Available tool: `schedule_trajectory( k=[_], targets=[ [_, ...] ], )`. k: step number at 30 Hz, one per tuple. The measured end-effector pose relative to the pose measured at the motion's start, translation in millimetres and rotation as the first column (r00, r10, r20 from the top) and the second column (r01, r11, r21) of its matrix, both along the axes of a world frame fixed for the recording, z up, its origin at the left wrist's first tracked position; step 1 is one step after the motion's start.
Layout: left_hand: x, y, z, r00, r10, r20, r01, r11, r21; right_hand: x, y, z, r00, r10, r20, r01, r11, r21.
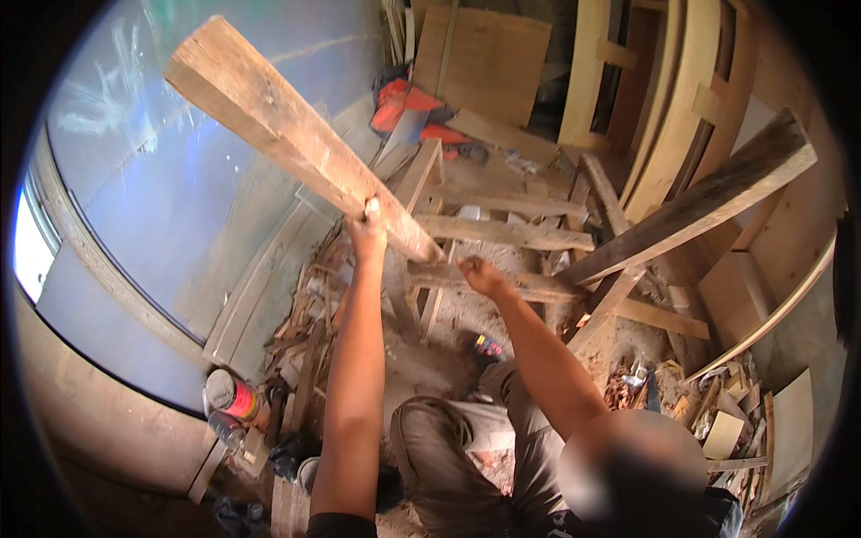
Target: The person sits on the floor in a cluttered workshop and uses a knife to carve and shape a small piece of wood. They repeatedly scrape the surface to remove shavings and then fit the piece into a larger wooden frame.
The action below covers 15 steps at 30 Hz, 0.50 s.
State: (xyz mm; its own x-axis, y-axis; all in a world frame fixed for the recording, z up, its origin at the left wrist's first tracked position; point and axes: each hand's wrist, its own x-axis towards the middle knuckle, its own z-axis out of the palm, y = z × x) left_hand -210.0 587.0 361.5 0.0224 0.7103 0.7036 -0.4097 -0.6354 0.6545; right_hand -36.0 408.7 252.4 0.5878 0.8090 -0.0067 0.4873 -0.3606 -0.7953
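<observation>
My left hand (368, 235) is wrapped round a thick wooden beam (291, 121) near its lower end. The beam slants up to the far left, its broad end raised in the air. That lower end comes down at the near crosspiece of a rough wooden frame (502, 235); whether the two touch is unclear. Just right of the beam's lower end is my right hand (484, 276), apart from the beam, with its fingers curled closed. Anything inside those fingers is too small or hidden to name. A second, darker beam (708, 197) rests slanted on the frame's right side.
A grey-blue panel (224, 206) stands along the left. Pale wooden frames (668, 99) lean at the back right. Scrap wood (726, 421) lies at the right, and a can with a red label (235, 394) at the lower left. Orange cloth (404, 103) lies at the back.
</observation>
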Motion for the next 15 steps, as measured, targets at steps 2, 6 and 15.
schedule_trajectory(
  k=[2, 6, 15],
  targets=[
    [3.3, 0.5, 7.2, 0.996, -0.047, 0.078, 0.046, 0.999, 0.013, -4.4, 30.1, -5.0, 0.997, -0.037, -0.073, 0.045, 0.993, 0.110],
    [-8.9, -4.5, 11.0, 0.998, -0.048, 0.036, 0.047, 0.998, 0.031, -43.3, 59.4, -7.9, 0.947, 0.037, -0.319, -0.009, 0.996, 0.090],
    [-11.3, -3.8, 9.7, 0.988, -0.150, 0.040, 0.148, 0.988, 0.039, -66.0, 85.2, 2.6, 0.942, 0.069, -0.327, -0.073, 0.997, 0.001]
  ],
)
